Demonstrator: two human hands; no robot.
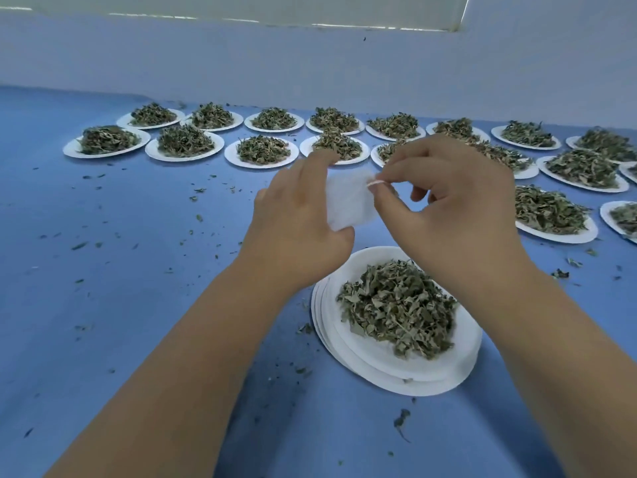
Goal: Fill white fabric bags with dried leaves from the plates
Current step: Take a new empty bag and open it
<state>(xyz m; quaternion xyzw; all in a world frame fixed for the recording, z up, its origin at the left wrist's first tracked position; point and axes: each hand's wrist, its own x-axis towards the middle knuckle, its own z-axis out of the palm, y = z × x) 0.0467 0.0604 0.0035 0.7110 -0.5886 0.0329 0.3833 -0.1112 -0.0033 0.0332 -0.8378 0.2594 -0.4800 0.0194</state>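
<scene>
the left hand is holding a white fabric bag up above the desk, its fingers curling round the far side of the cloth and the thumb closing under the lower corner. the right hand is pinching the bag's upper edge between thumb and forefinger, where a thin white cord or hem is showing; its other fingers are hanging loosely curled. the bag is looking flat and limp, so i am judging it empty, with the mouth only now being worked open. it is hanging just beyond the nearest plate, which is carrying a full heap of dried leaves and is sitting on a stack of bare white plates. that stack is suggesting that several portions are already bagged, though no filled bag is showing anywhere in view, so i cannot count them. what is left is looking like the bulk of the work: two rows of plates along the back of the desk, and more down the right side, are all heaped with leaves, none of them visibly touched. leaf crumbs are lying scattered across the desk. as a judgement, the task is sitting somewhere between early and middle: this bag is yet to take its first leaves, and every plate in view is waiting its turn.
</scene>
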